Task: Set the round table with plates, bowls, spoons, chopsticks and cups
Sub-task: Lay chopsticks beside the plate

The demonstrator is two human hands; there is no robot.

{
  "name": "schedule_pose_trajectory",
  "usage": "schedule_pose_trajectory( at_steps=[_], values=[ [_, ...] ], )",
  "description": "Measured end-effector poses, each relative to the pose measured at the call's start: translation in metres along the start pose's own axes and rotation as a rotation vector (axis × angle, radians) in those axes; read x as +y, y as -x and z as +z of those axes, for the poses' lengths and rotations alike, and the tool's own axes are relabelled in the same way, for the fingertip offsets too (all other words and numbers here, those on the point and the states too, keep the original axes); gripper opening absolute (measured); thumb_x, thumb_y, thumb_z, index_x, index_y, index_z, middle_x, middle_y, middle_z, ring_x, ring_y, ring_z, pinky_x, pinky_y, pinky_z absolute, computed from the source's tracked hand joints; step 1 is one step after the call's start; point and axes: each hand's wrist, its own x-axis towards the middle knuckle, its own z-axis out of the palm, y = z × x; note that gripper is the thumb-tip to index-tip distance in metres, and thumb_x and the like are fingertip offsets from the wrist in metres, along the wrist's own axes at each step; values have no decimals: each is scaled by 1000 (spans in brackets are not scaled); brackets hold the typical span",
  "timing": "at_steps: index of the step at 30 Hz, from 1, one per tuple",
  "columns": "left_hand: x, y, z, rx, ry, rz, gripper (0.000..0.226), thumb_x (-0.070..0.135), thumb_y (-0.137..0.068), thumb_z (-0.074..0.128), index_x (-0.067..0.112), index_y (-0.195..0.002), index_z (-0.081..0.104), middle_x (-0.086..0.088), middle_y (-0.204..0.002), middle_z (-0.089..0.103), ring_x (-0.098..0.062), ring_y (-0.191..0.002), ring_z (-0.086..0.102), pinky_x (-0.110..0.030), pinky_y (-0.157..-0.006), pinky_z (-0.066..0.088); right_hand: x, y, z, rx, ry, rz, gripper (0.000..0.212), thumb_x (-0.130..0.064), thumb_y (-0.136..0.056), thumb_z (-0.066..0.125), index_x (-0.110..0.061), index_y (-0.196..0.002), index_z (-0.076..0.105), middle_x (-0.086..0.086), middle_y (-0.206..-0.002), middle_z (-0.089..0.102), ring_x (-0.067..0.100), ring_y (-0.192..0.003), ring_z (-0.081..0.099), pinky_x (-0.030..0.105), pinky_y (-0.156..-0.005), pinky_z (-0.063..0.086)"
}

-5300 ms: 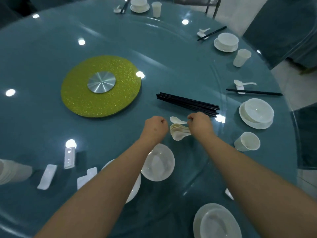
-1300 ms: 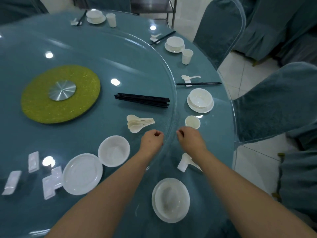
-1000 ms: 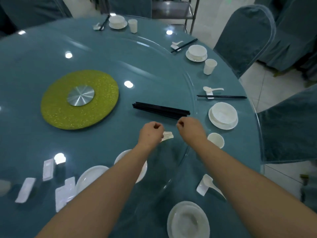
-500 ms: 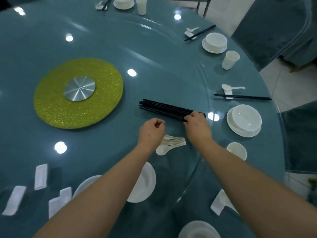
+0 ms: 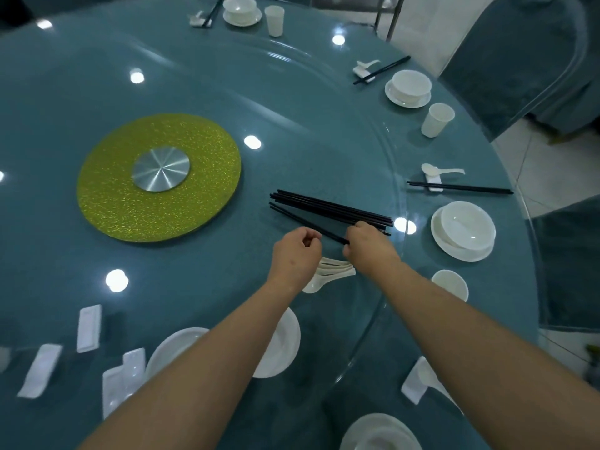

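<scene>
Head view: slim black chopsticks (image 5: 334, 209), bundled.

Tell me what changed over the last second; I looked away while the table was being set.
The right hand reached forward to the bundle of black chopsticks and now pinches chopsticks, pulled askew from the rest. The left hand moved forward too, curled and holding nothing. The stacked spoons, the bowls and the green turntable stayed put.

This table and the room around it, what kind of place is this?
Probably a restaurant banquet room: a large round table with a glass turntable, matching bowl-on-plate settings round its edge, and fabric-covered chairs.
</scene>
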Motion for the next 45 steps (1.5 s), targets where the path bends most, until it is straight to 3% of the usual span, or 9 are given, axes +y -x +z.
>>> schedule_pose_trajectory(
  at_steps=[6,10,12,17,22,28,34,38,45],
  values=[
    [1,24,-5,-16,25,-63,17,19,-88,51,29,-84,64,7,-78,70,-13,-78,69,-31,-75,58,-5,25,-6,40,-69,19,9,-13,-89,48,-7,-86,53,9,-98,49,27,-81,51,35,-68,42],
    [2,49,9,-77,185,-184,16,21,-88,54,21,-79,68,1,-69,70,-16,-65,68,-38,-75,60,-7,61,-11,105,-154,-45,19,-20,-89,53,-6,-98,61,8,-103,53,27,-92,55,35,-79,46],
    [1,65,23,-81,285,-212,21,27,-91,57,18,-76,70,1,-66,69,-14,-59,64,-37,-69,57,-6,87,-11,115,-186,-91,20,-21,-88,56,-6,-100,62,9,-104,55,26,-94,56,34,-81,44],
    [-5,104,51,52,441,-290,27,33,-93,59,15,-76,68,4,-60,68,-14,-56,61,-32,-62,51,9,159,-6,121,-229,-79,18,-24,-89,57,-9,-97,63,5,-99,54,23,-90,56,31,-78,42],
    [-6,151,79,33,674,-358,23,24,-92,64,8,-75,67,2,-53,63,-15,-54,58,-28,-59,50,38,220,0,115,-253,-16,17,-24,-89,56,-9,-96,60,4,-100,53,22,-92,55,35,-82,46],
    [-7,193,110,-43,791,-415,20,14,-93,62,2,-78,67,-9,-63,65,-13,-52,60,-23,-57,53,59,259,13,112,-264,-12,25,-31,-93,58,-14,-110,63,4,-106,55,22,-96,57,35,-83,47],
    [-16,218,123,-172,605,-440,22,17,-92,64,4,-74,67,-9,-65,62,-19,-57,52,-28,-61,47,74,286,33,100,-227,20,21,-27,-94,52,-11,-100,65,7,-98,58,26,-94,58,31,-76,43],
    [-24,224,117,-336,363,-328,24,21,-90,67,5,-72,64,-5,-61,57,-16,-54,52,-24,-55,46,91,306,48,83,-186,119,26,-31,-95,51,-11,-104,65,7,-100,58,27,-93,59,35,-77,46],
    [-43,209,98,-235,70,-208,19,30,-90,61,13,-87,69,-2,-69,69,-12,-58,62,-32,-69,58,121,331,76,2,-143,234,28,-30,-96,48,-11,-107,65,6,-105,59,26,-98,60,33,-79,46]
  ],
)
